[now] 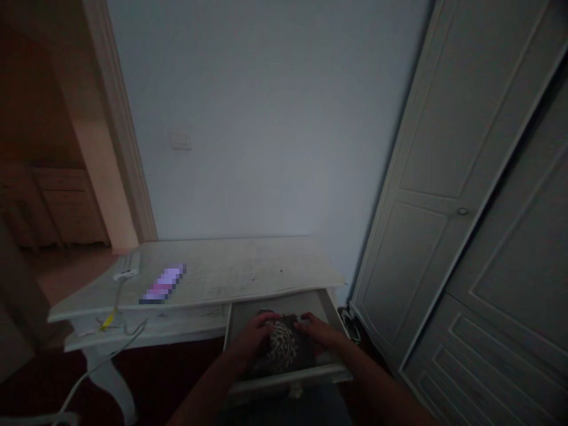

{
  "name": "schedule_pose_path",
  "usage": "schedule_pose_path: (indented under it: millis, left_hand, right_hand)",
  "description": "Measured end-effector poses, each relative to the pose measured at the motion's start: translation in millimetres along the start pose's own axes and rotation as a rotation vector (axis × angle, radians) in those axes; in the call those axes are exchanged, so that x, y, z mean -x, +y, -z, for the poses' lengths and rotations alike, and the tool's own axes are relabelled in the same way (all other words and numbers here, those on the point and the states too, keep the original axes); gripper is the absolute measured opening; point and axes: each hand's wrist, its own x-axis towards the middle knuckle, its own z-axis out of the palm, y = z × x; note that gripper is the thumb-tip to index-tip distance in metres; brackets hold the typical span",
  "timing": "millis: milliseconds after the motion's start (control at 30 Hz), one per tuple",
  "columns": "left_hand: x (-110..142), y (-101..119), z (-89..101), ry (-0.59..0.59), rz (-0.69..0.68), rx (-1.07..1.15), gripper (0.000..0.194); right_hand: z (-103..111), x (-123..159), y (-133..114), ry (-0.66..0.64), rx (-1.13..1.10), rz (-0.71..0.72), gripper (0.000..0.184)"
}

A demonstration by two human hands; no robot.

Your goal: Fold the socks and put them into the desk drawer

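Both my hands are down in the open right drawer (326, 305) of a white desk (248, 269). My left hand (252, 338) and my right hand (320, 331) rest on either side of a dark patterned piece of cloth (284, 350) lying in the drawer. The fingers of each hand curl over the top edge of the cloth. The room is dim and fine detail of the grip is hard to see.
A power strip (126, 267) with a white cable (95, 361) and a blurred purple object (163, 284) lie on the desk's left. A white wardrobe (465, 236) stands close at the right. A doorway (57, 177) opens at the left.
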Motion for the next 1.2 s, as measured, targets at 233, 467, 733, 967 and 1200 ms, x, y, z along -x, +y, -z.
schedule_pose_path:
  millis: [233,467,733,967,1200]
  left_hand:
    - [35,-7,3.8,-0.046,-0.001,0.141,0.1]
    - [87,-7,6.1,-0.059,-0.207,-0.077,0.113]
    - [96,-7,11.9,0.191,-0.363,-0.574,0.089]
    - [91,7,16.8,0.313,-0.323,-0.474,0.062]
    - [76,17,30.1,0.315,-0.151,-0.107,0.065]
  right_hand:
    - [-3,14,-5,-0.122,-0.15,0.005,0.072]
    - [-12,24,-16,-0.131,-0.299,0.112,0.094]
    - [-11,48,-42,-0.178,-0.448,0.214,0.108]
    - [4,76,-61,-0.304,-0.413,0.398,0.085]
    - [4,85,-63,-0.094,0.088,0.53,0.088]
